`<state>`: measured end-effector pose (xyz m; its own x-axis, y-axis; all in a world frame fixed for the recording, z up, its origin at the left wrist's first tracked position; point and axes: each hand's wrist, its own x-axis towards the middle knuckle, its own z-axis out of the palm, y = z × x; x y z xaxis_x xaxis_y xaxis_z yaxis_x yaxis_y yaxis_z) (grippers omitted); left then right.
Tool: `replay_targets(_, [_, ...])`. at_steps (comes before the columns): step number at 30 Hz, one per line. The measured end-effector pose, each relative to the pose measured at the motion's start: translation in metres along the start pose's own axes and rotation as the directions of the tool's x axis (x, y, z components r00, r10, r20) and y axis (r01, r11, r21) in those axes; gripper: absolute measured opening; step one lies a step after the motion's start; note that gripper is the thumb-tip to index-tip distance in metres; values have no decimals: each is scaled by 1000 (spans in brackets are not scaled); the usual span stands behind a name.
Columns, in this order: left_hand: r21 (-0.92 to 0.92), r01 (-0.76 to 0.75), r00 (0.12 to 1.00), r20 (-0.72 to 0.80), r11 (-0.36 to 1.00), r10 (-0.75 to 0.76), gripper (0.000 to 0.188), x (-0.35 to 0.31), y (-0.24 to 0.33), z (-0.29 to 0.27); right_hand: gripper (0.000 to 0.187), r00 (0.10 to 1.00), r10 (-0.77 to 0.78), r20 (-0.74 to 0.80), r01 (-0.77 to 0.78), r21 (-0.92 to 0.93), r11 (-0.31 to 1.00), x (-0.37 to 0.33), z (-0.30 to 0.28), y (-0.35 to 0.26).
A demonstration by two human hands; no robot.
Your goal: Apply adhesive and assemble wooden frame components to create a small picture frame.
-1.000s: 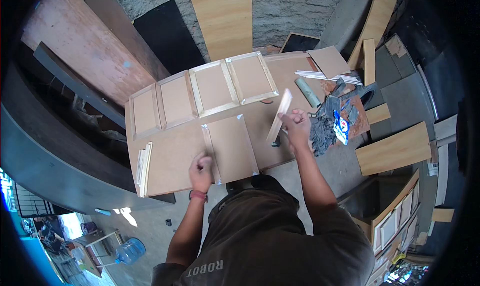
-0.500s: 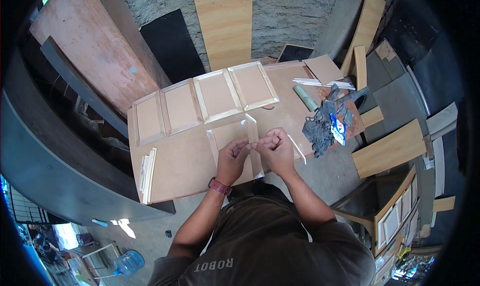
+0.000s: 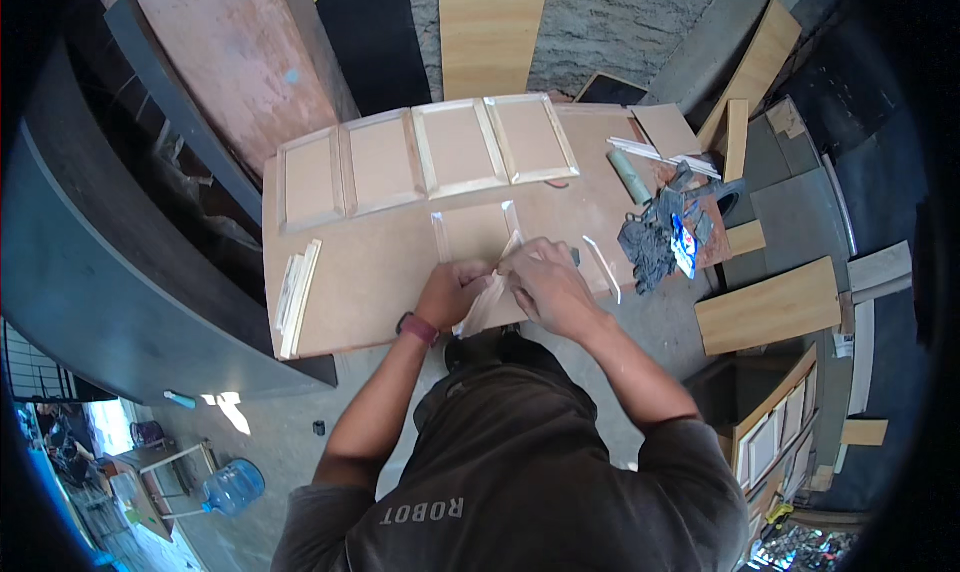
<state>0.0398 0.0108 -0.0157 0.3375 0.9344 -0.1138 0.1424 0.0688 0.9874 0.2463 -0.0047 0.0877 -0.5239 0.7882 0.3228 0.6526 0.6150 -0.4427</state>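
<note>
Matt smooth fibreboard worktop (image 3: 360, 272), pale wooden moulding strip (image 3: 487, 297), rough concrete floor (image 3: 620, 22)

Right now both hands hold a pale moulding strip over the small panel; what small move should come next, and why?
Probably lower the moulding strip onto the small panel's near edge: both hands hold it slanted there, while the side strips look already placed.

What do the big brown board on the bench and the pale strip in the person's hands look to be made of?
The board looks like fibreboard: flat, matt tan, no visible grain, unfinished. The pale strip, held by the left hand and right hand, looks like light wood or white-primed moulding; it is too small to tell which.
</note>
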Motion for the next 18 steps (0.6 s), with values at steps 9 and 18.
replay_targets(9, [33, 68, 985, 155, 997, -73, 68, -4, 2, -11, 21, 952, -98, 291, 147, -150, 978, 3, 21, 1])
replay_targets(18, [35, 58, 963, 263, 998, -65, 65, 4, -27, 1, 22, 924, -99, 369, 134, -71, 988, -1, 20, 9])
